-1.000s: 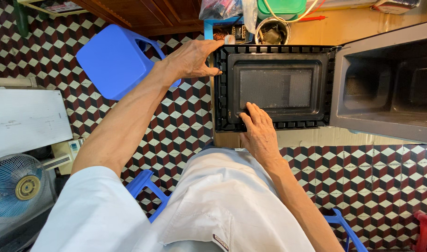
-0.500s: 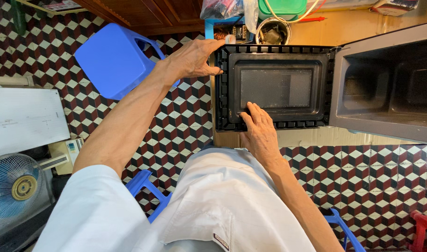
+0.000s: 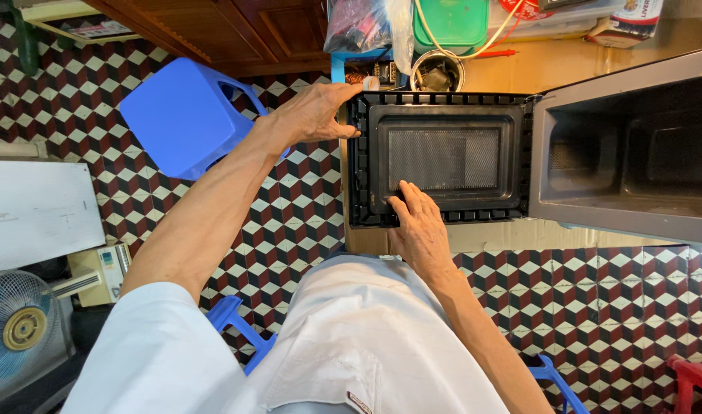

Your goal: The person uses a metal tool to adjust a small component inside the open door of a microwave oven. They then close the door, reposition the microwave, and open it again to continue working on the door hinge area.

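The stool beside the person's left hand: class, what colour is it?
Plain blue; the stool shows best in the head view, by the left hand.
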Action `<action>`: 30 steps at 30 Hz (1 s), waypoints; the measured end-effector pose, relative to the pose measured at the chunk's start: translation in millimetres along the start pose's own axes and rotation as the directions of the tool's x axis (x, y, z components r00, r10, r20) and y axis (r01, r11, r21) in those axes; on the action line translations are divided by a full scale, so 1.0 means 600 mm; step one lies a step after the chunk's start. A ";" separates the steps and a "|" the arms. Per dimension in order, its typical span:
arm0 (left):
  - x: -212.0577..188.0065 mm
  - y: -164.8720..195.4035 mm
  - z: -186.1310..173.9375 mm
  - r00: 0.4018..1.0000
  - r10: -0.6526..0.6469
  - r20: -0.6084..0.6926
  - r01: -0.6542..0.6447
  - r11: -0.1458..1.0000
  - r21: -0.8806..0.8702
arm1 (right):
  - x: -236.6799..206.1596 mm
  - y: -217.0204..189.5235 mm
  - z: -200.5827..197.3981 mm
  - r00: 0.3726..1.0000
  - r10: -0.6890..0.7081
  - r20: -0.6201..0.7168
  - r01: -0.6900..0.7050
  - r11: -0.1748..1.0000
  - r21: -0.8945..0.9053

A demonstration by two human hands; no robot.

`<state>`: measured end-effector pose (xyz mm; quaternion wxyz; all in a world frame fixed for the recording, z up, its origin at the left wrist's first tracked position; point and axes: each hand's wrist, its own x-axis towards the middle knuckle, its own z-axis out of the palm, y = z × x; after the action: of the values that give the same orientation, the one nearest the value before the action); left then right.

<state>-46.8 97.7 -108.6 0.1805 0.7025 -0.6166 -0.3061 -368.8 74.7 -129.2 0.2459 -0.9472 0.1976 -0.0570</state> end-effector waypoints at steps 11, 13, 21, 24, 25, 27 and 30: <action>0.004 -0.002 0.007 1.000 0.018 -0.024 -0.018 1.000 -0.010 | 0.001 0.002 0.004 1.000 0.007 0.000 -0.007 1.000 -0.007; 0.004 0.000 0.007 0.999 0.027 -0.036 -0.027 1.000 -0.002 | 0.001 0.002 0.005 1.000 0.007 -0.007 -0.007 1.000 -0.009; -0.002 0.002 0.006 1.000 -0.029 -0.006 0.029 0.999 -0.031 | -0.001 0.000 0.004 1.000 0.009 -0.004 -0.009 1.000 -0.016; -0.003 0.001 0.006 1.000 -0.015 -0.022 0.014 1.000 -0.027 | -0.002 -0.002 0.003 1.000 0.012 -0.008 -0.012 1.000 -0.011; -0.003 0.001 0.006 1.000 -0.020 -0.020 0.020 1.000 -0.025 | -0.002 -0.002 0.003 1.000 0.012 -0.009 -0.013 1.000 -0.009; -0.003 0.000 0.003 1.000 -0.022 -0.009 0.022 0.999 -0.024 | -0.001 -0.002 0.003 1.000 0.007 -0.018 -0.007 1.000 -0.009; -0.002 0.001 0.001 0.999 -0.034 0.002 0.034 0.999 -0.019 | -0.001 -0.001 0.003 1.000 0.007 -0.015 -0.007 1.000 -0.011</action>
<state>-47.5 98.8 -108.3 0.1816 0.7107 -0.6019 -0.3157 -369.0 76.1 -130.6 0.2392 -0.9475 0.2031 -0.0620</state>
